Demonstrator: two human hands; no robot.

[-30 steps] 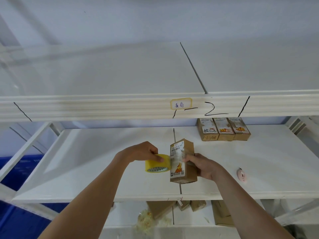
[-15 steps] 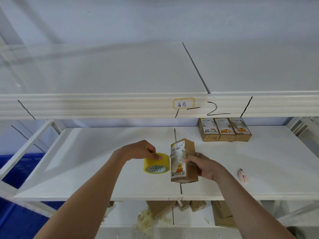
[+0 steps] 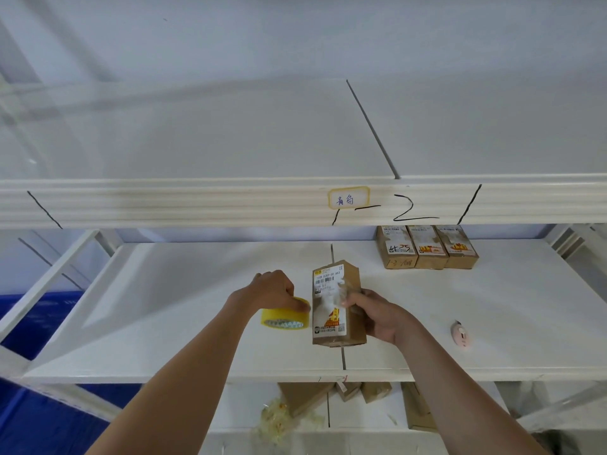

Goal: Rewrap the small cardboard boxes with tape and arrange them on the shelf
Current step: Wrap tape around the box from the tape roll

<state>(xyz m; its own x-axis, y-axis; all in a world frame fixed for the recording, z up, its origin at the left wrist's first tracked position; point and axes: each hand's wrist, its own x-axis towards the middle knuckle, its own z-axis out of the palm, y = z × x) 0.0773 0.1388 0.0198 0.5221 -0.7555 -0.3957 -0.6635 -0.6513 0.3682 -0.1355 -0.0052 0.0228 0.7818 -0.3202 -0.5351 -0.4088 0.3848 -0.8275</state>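
Nearest, the right hand (image 3: 377, 315) grips the upright cardboard box (image 3: 335, 303) on the middle shelf (image 3: 197, 323), thumb pressing on its labelled front face. Just left, the left hand (image 3: 274, 290) pinches the yellow tape roll (image 3: 285, 318), close beside the box. To wrap cleanly, I judge the tape should be pulled taut while the box is held steady. Farther right, three boxes (image 3: 427, 247) sit in a row at the back.
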